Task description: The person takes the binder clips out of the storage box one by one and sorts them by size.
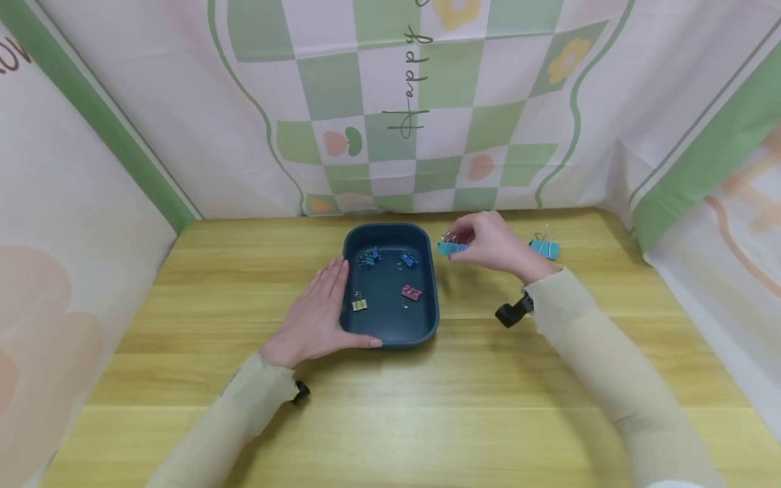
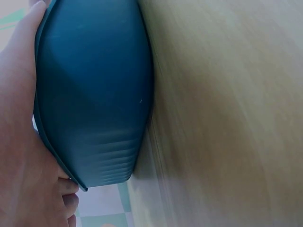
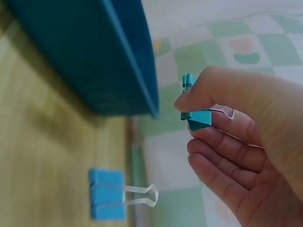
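Note:
A dark blue rectangular bin (image 1: 390, 335) stands on the table. Against its left side lies my left hand (image 1: 314, 318), fingers straight along the rim and thumb at the near-left corner. My right hand (image 1: 491, 242) pinches a teal binder clip (image 1: 450, 247) between thumb and fingers, just beyond the bin's right rim. In the right wrist view the clip (image 3: 201, 119) shows one wire handle pointing toward the palm. Small binder clips lie inside the bin: a yellow one (image 1: 359, 305), a pink one (image 1: 411, 293), a blue one (image 1: 409, 259), and a green-and-blue cluster (image 1: 369, 257).
A large light blue binder clip (image 1: 544, 248) stands on the table behind the right wrist, handles up. The wooden table (image 1: 390, 420) ends at the back against a checked curtain (image 1: 421, 135). More curtain hangs at both sides.

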### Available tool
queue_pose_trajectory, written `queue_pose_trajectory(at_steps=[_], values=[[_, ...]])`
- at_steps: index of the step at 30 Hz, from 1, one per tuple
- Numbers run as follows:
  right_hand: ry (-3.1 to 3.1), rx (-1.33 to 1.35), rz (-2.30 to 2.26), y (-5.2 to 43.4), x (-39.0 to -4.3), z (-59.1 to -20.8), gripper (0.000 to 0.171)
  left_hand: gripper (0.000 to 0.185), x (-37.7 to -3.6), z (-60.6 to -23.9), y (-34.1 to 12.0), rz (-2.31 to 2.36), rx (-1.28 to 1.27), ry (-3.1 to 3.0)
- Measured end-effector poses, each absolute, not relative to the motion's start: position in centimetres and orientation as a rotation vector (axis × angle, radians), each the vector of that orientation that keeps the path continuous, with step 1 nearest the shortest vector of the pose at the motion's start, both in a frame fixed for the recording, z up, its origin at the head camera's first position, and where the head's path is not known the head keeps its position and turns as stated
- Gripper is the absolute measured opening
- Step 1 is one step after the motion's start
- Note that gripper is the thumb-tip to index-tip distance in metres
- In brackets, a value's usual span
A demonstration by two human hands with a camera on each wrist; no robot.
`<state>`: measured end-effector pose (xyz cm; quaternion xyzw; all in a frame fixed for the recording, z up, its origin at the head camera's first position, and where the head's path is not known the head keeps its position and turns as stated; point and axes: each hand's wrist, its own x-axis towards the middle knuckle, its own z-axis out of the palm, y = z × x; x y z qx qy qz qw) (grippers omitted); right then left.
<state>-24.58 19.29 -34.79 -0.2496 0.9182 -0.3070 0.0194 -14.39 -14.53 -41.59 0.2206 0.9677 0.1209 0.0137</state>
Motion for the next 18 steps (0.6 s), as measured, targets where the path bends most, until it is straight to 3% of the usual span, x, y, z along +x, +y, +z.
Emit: queue_pose_trajectory(at_steps=[18], values=[[2.761,-0.628,-0.889,23.8,-23.5,-39.3,0.026,0.148,-14.5,-41.7,-14.5,0.400,0.682,3.013]])
